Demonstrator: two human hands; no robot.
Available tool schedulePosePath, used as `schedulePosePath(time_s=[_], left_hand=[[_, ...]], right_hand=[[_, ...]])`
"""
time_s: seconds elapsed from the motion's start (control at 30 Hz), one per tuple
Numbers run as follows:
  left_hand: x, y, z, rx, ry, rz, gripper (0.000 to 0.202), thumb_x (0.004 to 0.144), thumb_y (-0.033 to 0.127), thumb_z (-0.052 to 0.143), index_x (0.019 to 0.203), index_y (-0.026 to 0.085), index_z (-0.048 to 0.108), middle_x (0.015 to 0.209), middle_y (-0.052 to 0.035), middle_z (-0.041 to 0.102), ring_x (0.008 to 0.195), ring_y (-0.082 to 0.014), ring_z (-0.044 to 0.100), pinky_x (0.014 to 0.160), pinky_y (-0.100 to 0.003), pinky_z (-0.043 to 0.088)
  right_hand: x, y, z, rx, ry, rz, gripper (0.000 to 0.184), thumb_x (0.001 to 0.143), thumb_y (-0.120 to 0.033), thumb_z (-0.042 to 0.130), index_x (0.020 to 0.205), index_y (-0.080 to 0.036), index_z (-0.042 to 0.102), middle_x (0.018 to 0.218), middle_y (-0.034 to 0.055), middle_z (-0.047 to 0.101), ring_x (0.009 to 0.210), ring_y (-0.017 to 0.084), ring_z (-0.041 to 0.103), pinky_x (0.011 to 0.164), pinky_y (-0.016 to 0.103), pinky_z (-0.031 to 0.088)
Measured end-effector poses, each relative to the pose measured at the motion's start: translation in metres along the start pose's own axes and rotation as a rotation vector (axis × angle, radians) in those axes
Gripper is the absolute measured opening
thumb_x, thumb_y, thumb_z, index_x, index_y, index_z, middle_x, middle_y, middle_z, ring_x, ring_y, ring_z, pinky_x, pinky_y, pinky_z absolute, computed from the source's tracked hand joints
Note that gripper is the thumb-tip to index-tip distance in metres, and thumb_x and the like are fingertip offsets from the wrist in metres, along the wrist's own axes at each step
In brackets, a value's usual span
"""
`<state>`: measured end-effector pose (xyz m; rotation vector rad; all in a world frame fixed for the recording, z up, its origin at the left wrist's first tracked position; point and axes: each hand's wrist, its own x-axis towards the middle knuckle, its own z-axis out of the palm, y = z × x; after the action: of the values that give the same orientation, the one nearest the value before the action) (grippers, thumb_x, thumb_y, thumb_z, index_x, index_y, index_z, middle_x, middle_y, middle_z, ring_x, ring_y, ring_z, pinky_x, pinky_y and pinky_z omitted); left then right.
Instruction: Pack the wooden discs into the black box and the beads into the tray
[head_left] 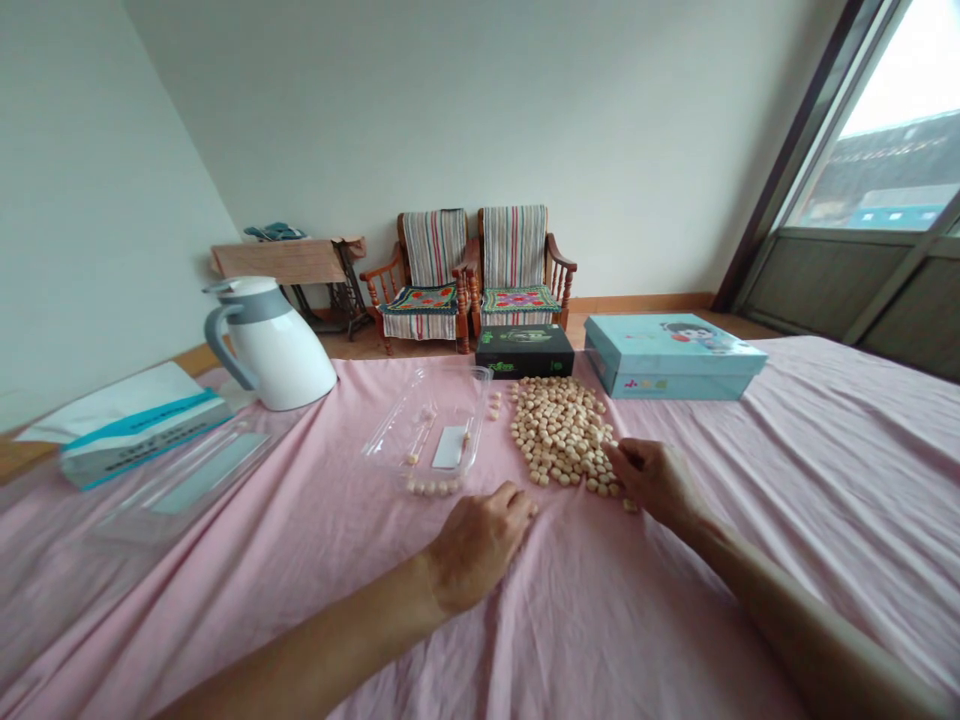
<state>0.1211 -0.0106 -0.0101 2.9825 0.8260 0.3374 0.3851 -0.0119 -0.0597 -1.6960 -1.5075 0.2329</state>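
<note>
A heap of small round tan pieces [562, 430], wooden-looking, lies on the pink cloth in the middle. At the heap's right edge is my right hand [660, 482], thumb and fingers pinched together at one of the pieces; the fingertips are partly hidden. My left hand [480, 545] rests on the cloth nearer to me, fingers curled under, so whatever may be inside is hidden. Just beyond it stands a clear plastic tray [390, 425] with a white label and a few pieces in it. Several pieces form a row along its near edge.
Behind the heap stand a black box [525, 352] and a light blue box [667, 375]. On the left are a white jug [281, 350], a tissue pack [146, 435] and a clear plastic lid [202, 480]. Two wooden armchairs [435, 250] stand by the wall past the table.
</note>
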Motion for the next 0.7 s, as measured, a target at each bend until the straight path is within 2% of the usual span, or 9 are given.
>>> schedulePosePath(time_s=[0.1,0.23,0.3,0.33,0.37,0.43,0.5,0.6,0.7], left_hand=[[-0.004,-0.003,-0.020,0.028,0.156,0.012,0.015,0.092,0.015,0.043,0.096,0.016,0.058,0.092,-0.0046,0.063,0.084,-0.0144,0.063,0.074,-0.026,0.054],[-0.001,-0.023,-0.056,0.147,0.530,-0.078,0.017,0.092,0.019,0.045,0.104,0.016,0.057,0.098,-0.0063,0.065,0.091,-0.0163,0.064,0.077,-0.027,0.054],[0.002,-0.032,-0.065,0.175,0.662,-0.085,0.019,0.092,0.020,0.046,0.108,0.016,0.056,0.103,-0.0075,0.065,0.096,-0.0168,0.063,0.079,-0.028,0.055],[0.003,-0.034,-0.066,0.171,0.687,-0.067,0.020,0.092,0.020,0.046,0.109,0.016,0.056,0.103,-0.0077,0.065,0.096,-0.0166,0.063,0.080,-0.028,0.055],[0.003,-0.033,-0.064,0.154,0.675,-0.035,0.020,0.092,0.020,0.046,0.108,0.016,0.057,0.102,-0.0074,0.066,0.096,-0.0160,0.064,0.079,-0.027,0.055],[0.003,-0.027,-0.054,0.103,0.548,0.049,0.019,0.092,0.017,0.044,0.105,0.016,0.058,0.097,-0.0061,0.066,0.090,-0.0141,0.065,0.076,-0.025,0.055],[0.004,-0.016,-0.043,0.072,0.324,0.115,0.019,0.091,0.012,0.042,0.100,0.015,0.059,0.092,-0.0047,0.065,0.082,-0.0126,0.065,0.070,-0.023,0.056],[0.008,0.001,-0.028,0.142,0.027,0.118,0.021,0.088,0.006,0.041,0.099,0.014,0.057,0.094,-0.0063,0.063,0.074,-0.0140,0.065,0.058,-0.023,0.055],[0.015,0.010,-0.018,0.244,-0.091,0.092,0.026,0.087,0.003,0.038,0.106,0.012,0.054,0.099,-0.0095,0.061,0.071,-0.0171,0.065,0.053,-0.026,0.054]], right_hand=[[0.000,-0.001,0.000,0.009,-0.009,0.008,0.049,0.085,-0.052,0.043,0.049,-0.020,0.038,0.041,-0.0030,0.039,0.039,0.008,0.036,0.040,0.022,0.022],[0.000,-0.002,0.000,0.017,-0.001,0.006,0.049,0.085,-0.052,0.044,0.049,-0.020,0.037,0.041,-0.0028,0.040,0.039,0.008,0.036,0.040,0.022,0.023],[0.000,-0.001,0.000,0.023,-0.015,0.019,0.049,0.085,-0.053,0.044,0.049,-0.020,0.038,0.040,-0.0029,0.041,0.038,0.008,0.037,0.040,0.022,0.023],[0.000,0.000,0.000,0.025,-0.021,0.024,0.049,0.085,-0.053,0.044,0.049,-0.020,0.038,0.040,-0.0029,0.041,0.037,0.008,0.037,0.040,0.022,0.024],[0.000,0.001,0.000,0.027,-0.026,0.028,0.049,0.086,-0.053,0.043,0.050,-0.020,0.038,0.040,-0.0030,0.041,0.037,0.008,0.037,0.040,0.022,0.024],[0.000,0.002,0.001,0.020,-0.019,0.024,0.049,0.086,-0.054,0.043,0.050,-0.020,0.038,0.040,-0.0030,0.041,0.037,0.008,0.038,0.040,0.022,0.024],[0.000,0.004,0.002,0.001,-0.002,0.009,0.050,0.085,-0.054,0.044,0.049,-0.020,0.037,0.041,-0.0031,0.039,0.039,0.008,0.037,0.040,0.021,0.023],[0.001,0.006,0.003,0.001,-0.007,-0.004,0.050,0.085,-0.054,0.044,0.049,-0.020,0.037,0.041,-0.0034,0.038,0.039,0.008,0.036,0.040,0.021,0.023],[0.002,0.008,0.003,0.003,-0.008,-0.014,0.050,0.085,-0.054,0.044,0.049,-0.020,0.037,0.042,-0.0037,0.036,0.040,0.008,0.033,0.040,0.021,0.023]])
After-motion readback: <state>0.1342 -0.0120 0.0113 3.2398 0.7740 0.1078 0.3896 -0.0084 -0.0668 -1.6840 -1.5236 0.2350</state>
